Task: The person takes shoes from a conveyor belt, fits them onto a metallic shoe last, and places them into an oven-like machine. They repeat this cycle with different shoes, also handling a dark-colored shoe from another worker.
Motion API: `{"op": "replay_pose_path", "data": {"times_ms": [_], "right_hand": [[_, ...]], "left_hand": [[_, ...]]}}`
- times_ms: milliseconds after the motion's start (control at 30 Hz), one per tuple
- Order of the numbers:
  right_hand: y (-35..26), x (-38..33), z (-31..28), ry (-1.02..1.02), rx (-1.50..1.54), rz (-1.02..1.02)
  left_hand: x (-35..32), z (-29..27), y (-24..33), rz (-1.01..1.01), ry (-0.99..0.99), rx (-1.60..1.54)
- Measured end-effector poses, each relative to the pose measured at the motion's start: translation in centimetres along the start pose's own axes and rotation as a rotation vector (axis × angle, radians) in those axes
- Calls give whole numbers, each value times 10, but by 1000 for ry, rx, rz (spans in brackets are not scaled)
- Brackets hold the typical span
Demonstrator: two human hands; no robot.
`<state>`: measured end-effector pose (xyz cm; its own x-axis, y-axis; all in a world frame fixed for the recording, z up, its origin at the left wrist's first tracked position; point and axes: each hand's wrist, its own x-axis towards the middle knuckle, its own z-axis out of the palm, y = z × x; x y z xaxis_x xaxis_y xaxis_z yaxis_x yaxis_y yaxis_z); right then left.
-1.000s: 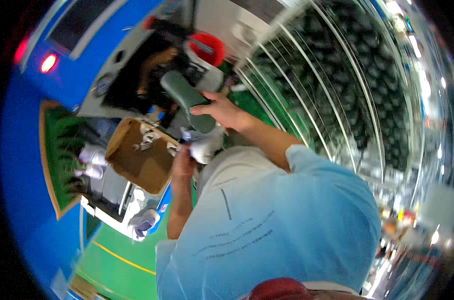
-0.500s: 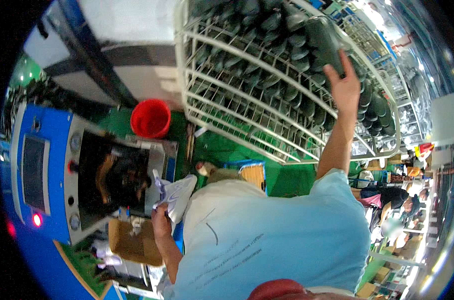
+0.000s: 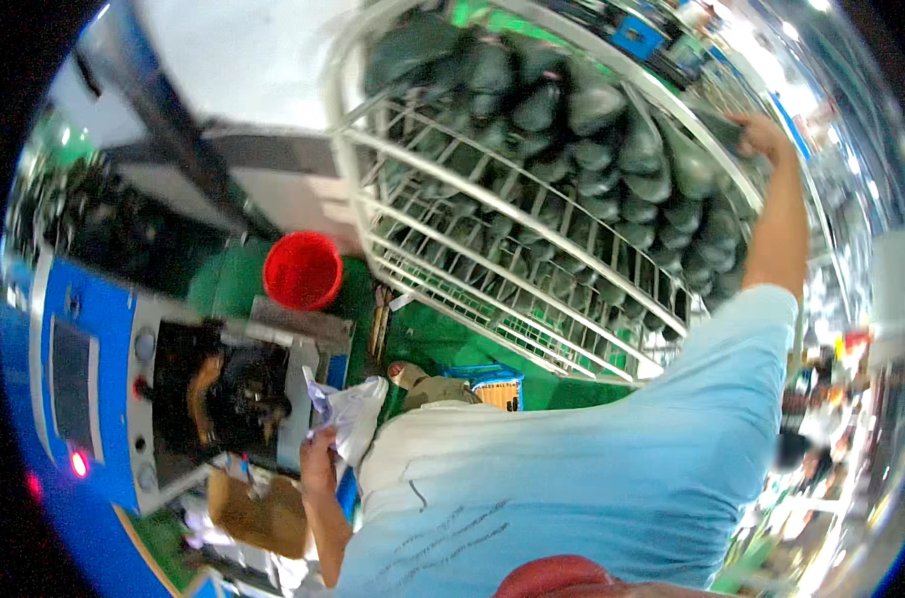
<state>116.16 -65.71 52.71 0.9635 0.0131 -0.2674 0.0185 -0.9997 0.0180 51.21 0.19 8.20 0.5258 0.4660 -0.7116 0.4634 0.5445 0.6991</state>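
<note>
My left hand (image 3: 318,453) is closed on a soft white piece with purple markings, which looks like a shoe upper (image 3: 351,414). It hangs beside the blue machine, close to my body. My right arm stretches far to the upper right. There my right hand (image 3: 766,138), with fingers curled, grips the end of a dark green shoe last (image 3: 717,122) at the outer rail of a white wire rack (image 3: 512,224). Several more dark lasts (image 3: 647,169) lie side by side on the rack's tiers. The grip is slightly blurred.
A blue machine (image 3: 114,349) with a screen and a glowing red light stands at the left. Behind it sits a red bucket (image 3: 303,271). An open cardboard box (image 3: 258,513) is below the machine. Near my feet lies a blue crate (image 3: 497,384) on the green floor (image 3: 572,392).
My right hand has moved right and outward to the rack's far rail, its fingers now curled. The view has shifted a little. My left hand keeps its hold.
</note>
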Motion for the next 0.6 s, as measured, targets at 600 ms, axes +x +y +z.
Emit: {"op": "replay_pose_path", "data": {"times_ms": [600], "right_hand": [[-205,-22,-25,612,2,-245]], "left_hand": [[-234,-249,-175,459,440,-888]]}}
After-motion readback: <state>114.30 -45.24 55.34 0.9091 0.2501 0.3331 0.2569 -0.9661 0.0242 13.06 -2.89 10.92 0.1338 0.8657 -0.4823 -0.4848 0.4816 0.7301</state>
